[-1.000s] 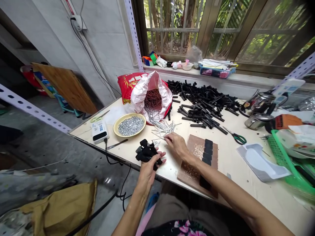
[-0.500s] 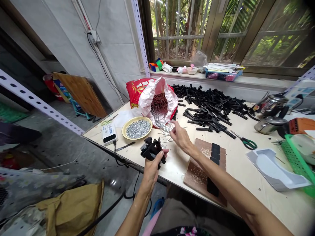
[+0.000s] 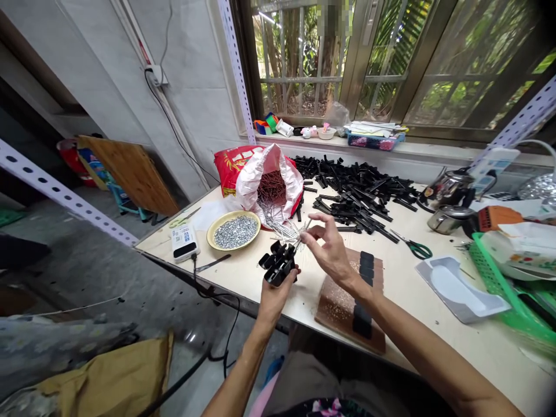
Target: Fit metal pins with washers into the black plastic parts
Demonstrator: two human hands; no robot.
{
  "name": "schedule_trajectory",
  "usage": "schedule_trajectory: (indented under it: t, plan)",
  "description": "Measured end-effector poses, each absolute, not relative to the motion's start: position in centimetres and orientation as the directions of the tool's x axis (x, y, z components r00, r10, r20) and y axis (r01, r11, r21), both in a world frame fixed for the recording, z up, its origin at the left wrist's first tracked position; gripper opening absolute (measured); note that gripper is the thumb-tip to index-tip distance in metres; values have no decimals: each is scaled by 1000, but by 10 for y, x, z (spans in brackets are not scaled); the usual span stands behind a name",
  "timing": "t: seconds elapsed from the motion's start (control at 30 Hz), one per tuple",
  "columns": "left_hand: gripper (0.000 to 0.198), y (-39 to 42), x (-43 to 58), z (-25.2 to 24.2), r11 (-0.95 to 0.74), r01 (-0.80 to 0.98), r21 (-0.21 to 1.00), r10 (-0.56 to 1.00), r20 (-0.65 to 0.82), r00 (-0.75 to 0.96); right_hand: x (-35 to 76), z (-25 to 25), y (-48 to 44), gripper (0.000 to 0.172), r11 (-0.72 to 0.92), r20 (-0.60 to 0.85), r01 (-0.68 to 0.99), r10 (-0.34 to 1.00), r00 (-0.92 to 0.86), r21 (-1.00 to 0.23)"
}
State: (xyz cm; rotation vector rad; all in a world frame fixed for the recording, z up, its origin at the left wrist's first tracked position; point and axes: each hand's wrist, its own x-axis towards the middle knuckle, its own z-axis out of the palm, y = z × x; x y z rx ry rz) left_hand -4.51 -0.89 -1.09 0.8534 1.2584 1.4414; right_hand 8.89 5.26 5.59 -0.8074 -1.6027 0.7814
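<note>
My left hand (image 3: 275,295) is closed around a cluster of black plastic clips (image 3: 278,266), held above the table's front edge. Just right of the cluster, my right hand (image 3: 332,249) pinches what looks like a thin metal pin (image 3: 308,223) between thumb and fingers; its exact ends are hard to make out. Behind both hands, loose silver pins (image 3: 278,229) spill from the mouth of a red and white bag (image 3: 293,179) that holds reddish-brown pins (image 3: 271,189). A yellow bowl (image 3: 211,242) of small silver metal pieces (image 3: 235,231) stands left of my hands.
Black strip-shaped parts (image 3: 360,191) are heaped at the back. A brown board (image 3: 332,301) carries a row of black pieces (image 3: 362,318). Around lie green-handled scissors (image 3: 419,249), a white tray (image 3: 460,292), a green basket (image 3: 490,289), a white power bank (image 3: 185,242) and a metal kettle (image 3: 452,184).
My right hand has come back from the pin pile toward the black clips. The clips in my left hand have turned, their open tops now showing. The view has shifted slightly right.
</note>
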Motion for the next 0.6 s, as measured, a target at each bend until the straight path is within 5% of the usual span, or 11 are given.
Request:
schedule_trajectory:
  t: [0.1, 0.4, 0.6]
  plan:
    - [39, -6, -51, -16, 30, -224, 974, 960, -90, -264, 89, 62, 51, 35, 582, 577, 91, 813, -77, -808]
    - [42, 1, -55, -20, -2, -201, 980, 963, -53, -266, 86, 45, 51, 14, 648, 574, 281, 759, -307, -708]
    - [40, 1, -54, -13, 12, -262, 965, 958, -86, -274, 83, 41, 52, 18, 621, 529, 209, 766, -365, -755]
